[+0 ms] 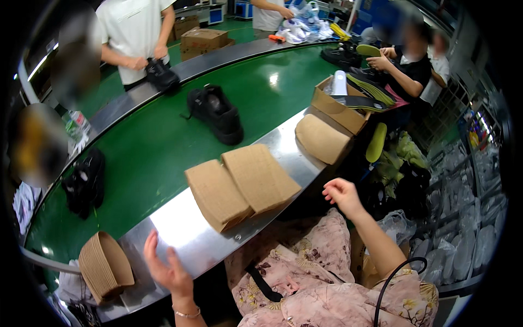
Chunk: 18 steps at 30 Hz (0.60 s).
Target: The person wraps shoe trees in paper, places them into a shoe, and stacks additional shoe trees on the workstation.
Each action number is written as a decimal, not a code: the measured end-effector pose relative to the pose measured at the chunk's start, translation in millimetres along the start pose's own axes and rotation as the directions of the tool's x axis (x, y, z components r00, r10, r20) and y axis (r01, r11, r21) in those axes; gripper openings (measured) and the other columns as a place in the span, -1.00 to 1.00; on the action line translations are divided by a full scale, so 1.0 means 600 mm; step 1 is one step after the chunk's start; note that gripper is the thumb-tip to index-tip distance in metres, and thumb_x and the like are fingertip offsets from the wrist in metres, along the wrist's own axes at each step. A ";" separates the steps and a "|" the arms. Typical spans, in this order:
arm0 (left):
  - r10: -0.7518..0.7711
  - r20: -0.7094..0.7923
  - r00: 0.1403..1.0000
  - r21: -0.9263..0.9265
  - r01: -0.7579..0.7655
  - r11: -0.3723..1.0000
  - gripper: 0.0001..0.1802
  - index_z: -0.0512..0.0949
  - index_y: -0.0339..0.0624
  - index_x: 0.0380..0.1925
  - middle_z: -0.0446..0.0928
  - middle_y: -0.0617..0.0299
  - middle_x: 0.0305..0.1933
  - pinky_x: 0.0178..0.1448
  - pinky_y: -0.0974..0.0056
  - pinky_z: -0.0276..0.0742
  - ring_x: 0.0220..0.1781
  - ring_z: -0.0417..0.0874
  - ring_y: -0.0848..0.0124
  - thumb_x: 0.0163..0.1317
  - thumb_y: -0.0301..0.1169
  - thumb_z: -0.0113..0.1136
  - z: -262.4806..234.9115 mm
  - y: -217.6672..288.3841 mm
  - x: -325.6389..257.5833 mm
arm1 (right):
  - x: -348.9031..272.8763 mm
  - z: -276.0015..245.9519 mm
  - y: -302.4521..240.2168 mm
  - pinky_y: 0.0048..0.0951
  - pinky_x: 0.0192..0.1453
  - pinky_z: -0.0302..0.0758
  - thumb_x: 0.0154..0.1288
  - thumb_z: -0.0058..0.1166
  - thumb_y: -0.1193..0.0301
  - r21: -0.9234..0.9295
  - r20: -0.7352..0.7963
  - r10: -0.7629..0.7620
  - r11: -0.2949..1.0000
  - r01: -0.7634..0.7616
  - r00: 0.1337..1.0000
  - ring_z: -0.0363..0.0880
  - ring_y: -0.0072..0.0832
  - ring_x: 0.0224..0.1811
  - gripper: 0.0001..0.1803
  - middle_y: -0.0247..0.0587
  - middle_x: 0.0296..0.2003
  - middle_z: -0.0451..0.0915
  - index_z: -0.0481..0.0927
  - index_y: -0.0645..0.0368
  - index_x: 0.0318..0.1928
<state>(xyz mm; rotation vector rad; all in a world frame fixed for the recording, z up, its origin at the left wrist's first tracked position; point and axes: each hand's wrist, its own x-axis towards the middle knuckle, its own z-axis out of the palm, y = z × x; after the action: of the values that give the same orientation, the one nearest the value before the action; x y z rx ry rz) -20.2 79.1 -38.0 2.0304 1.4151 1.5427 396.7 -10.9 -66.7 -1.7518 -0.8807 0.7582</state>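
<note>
My left hand (168,268) is raised over the near metal edge with fingers spread and nothing in it. To its left a curved, layered stack of brown paper pieces (104,267) stands on the metal ledge (182,253). Bent fingers close toward the thumb on my right hand (342,195), held off the ledge; nothing shows in them. Between my hands, two brown paper stacks (218,193) (259,177) lie side by side. Another rounded brown stack (322,139) lies beyond my right hand.
A black shoe (215,114) sits mid-belt on the green conveyor (272,90), with black shoes (84,182) at left. A cardboard box (340,111) holds insoles. Across the belt a person handles a black shoe (162,75); another, at right, holds a green insole (369,50). Racks (463,234) stand at right.
</note>
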 end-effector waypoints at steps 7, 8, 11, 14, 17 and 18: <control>0.218 0.191 0.957 0.100 -0.240 0.966 -0.45 0.31 -0.24 0.17 0.14 -0.07 0.34 0.40 -0.05 0.03 0.42 0.06 -0.07 0.18 -0.39 0.17 0.188 0.132 0.068 | 0.101 -0.082 0.044 -0.34 0.05 0.40 0.02 0.29 0.36 -0.547 -0.316 -0.429 0.811 0.207 0.846 0.35 -0.26 0.10 -0.32 -0.02 0.08 0.35 0.28 0.21 0.15; 0.251 0.312 0.916 0.130 -0.303 0.944 -0.44 0.32 -0.21 0.17 0.13 -0.06 0.35 0.40 -0.08 0.01 0.43 0.04 -0.06 0.16 -0.35 0.19 0.214 0.159 0.072 | 0.125 -0.088 0.049 -0.26 0.20 0.31 -0.03 0.33 0.31 -0.659 -0.285 -0.557 0.705 0.263 0.780 0.23 -0.16 0.22 -0.14 0.03 0.19 0.23 0.16 0.20 0.26; 0.242 0.583 0.775 0.221 -0.438 0.871 -0.40 0.34 -0.11 0.19 0.11 -0.04 0.38 0.40 -0.18 -0.08 0.46 -0.02 -0.04 0.14 -0.23 0.22 0.277 0.208 0.082 | 0.185 -0.090 0.039 -0.18 0.37 0.11 -0.14 0.42 0.19 -0.523 -0.361 -0.416 0.831 0.187 0.835 0.11 -0.03 0.32 0.14 0.14 0.27 0.11 -0.05 0.22 0.35; 0.114 0.654 0.748 0.349 -0.432 0.832 -0.36 0.33 -0.03 0.23 0.08 -0.03 0.41 0.39 -0.30 -0.22 0.47 -0.08 -0.04 0.16 -0.08 0.16 0.331 0.191 0.082 | 0.252 -0.098 0.108 -0.17 0.37 0.12 -0.19 0.46 0.15 -0.175 -0.374 -0.263 0.962 0.211 0.889 0.09 -0.03 0.34 0.18 0.19 0.28 0.07 -0.05 0.24 0.35; -0.059 0.671 0.739 0.458 -0.352 0.816 -0.32 0.27 0.02 0.28 0.03 -0.01 0.44 0.40 -0.31 -0.35 0.49 -0.12 -0.03 0.19 0.03 0.07 0.328 0.166 0.076 | 0.256 -0.085 0.122 -0.25 0.19 0.37 -0.21 0.46 0.18 -0.065 -0.265 -0.209 0.978 0.198 0.941 0.39 -0.12 0.14 0.04 0.17 0.08 0.38 0.13 0.29 0.24; -0.057 0.668 0.742 0.467 -0.359 0.808 -0.31 0.27 0.02 0.28 0.02 0.02 0.44 0.41 -0.30 -0.36 0.49 -0.12 0.02 0.17 0.00 0.10 0.323 0.158 0.077 | 0.256 -0.086 0.117 -0.27 0.14 0.41 -0.20 0.45 0.20 -0.108 -0.260 -0.191 0.980 0.168 0.946 0.44 -0.14 0.09 -0.03 0.15 0.03 0.43 0.19 0.30 0.19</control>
<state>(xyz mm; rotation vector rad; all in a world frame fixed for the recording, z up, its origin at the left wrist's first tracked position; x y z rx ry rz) 192.7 135.2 -28.5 2.7036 1.5068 0.2774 536.7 75.1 -131.3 -1.7688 -0.8805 0.3564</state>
